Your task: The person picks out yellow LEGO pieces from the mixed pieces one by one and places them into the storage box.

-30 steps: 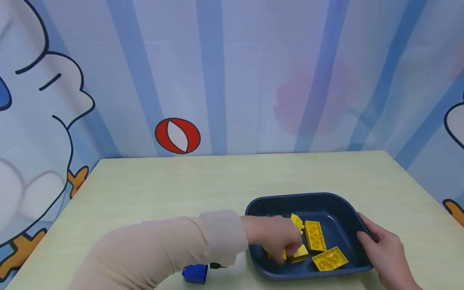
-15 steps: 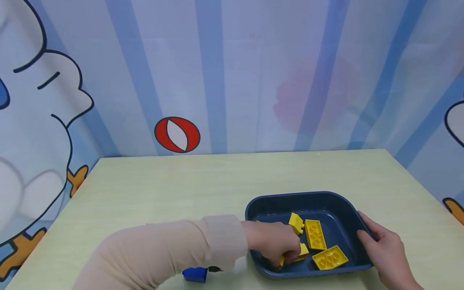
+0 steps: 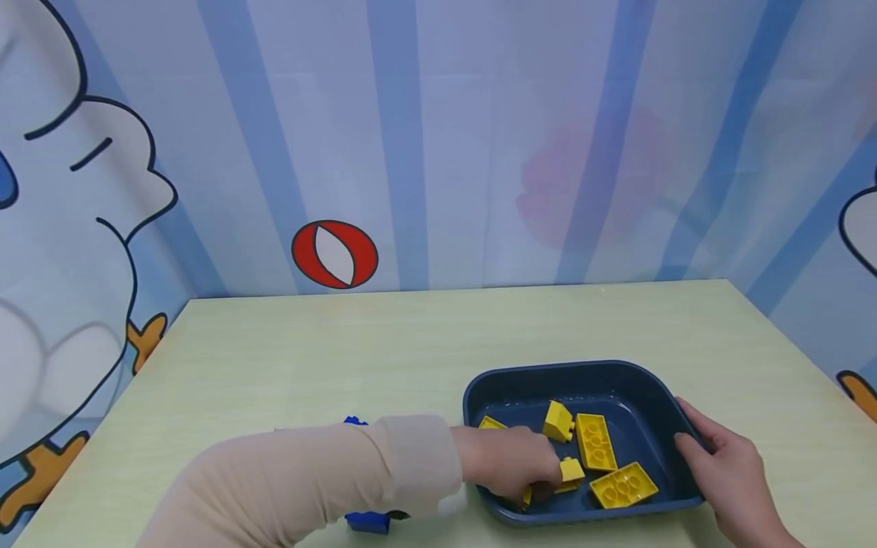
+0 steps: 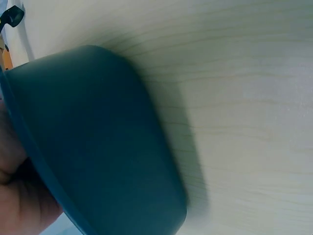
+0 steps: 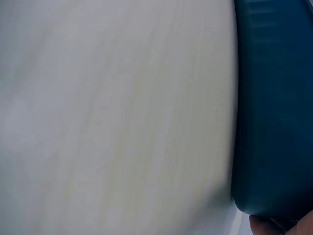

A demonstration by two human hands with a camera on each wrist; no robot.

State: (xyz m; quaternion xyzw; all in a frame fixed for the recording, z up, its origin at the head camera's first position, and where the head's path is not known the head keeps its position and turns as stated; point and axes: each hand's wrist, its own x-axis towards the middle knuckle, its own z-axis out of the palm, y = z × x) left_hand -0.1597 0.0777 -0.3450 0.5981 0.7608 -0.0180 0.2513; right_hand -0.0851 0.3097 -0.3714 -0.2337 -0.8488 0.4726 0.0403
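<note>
Inside the dark blue tray (image 3: 637, 426) my left hand (image 3: 510, 463) reaches down with curled fingers. A yellow toy brick (image 3: 527, 497) peeks out at its fingertips, mostly covered by the hand. Around it in the tray lie more yellow bricks: a sloped one (image 3: 559, 421), one (image 3: 570, 474) touching or close to the fingers, and two with hollow undersides up, including the front one (image 3: 623, 485). My right hand (image 3: 726, 468) grips the tray's right end, thumb over the rim. In the right wrist view only its fingertips (image 5: 266, 226) show by the tray wall.
On the table (image 3: 308, 358), left of the tray, a blue brick (image 3: 368, 523) shows below my left sleeve (image 3: 329, 476), and another blue piece (image 3: 355, 420) peeks out above it. A printed cloth wall (image 3: 466, 152) stands behind and at both sides.
My left hand has shifted slightly left and toward me in the tray, the yellow brick at its fingertips moving along. More yellow bricks show. The right hand has stayed at the tray's end.
</note>
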